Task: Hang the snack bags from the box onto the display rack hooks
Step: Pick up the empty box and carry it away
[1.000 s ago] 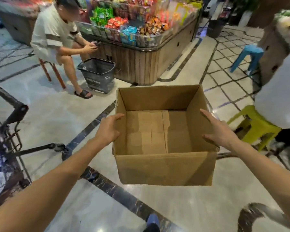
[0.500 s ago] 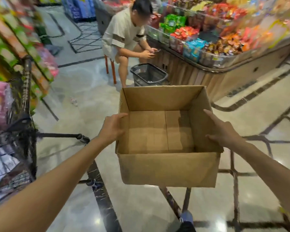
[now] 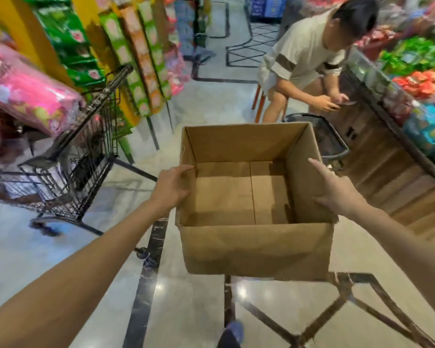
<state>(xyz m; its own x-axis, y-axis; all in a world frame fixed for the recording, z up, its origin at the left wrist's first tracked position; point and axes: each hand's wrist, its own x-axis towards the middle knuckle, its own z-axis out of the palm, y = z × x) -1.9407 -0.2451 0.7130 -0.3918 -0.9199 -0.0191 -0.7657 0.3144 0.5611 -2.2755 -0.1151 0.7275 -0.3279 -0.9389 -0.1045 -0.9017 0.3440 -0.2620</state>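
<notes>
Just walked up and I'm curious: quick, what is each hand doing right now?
Left hand: holds the cardboard box by its left wall.
Right hand: fingers straight, pressed flat on the box's right wall.

Both arms stretched forward, hands clamped on opposite sides of the box.

The left hand (image 3: 172,187) presses against the left wall of the box (image 3: 256,249), its thumb hooked over the top edge and its fingers out of sight on the outer face. The right hand (image 3: 337,194) lies flat against the right wall, index finger pointing forward along the rim, thumb angled inward over the edge. Both forearms are bare, extended and nearly straight, converging from the lower corners of the view. A dark shoe tip shows at the bottom edge, between the arms.
</notes>
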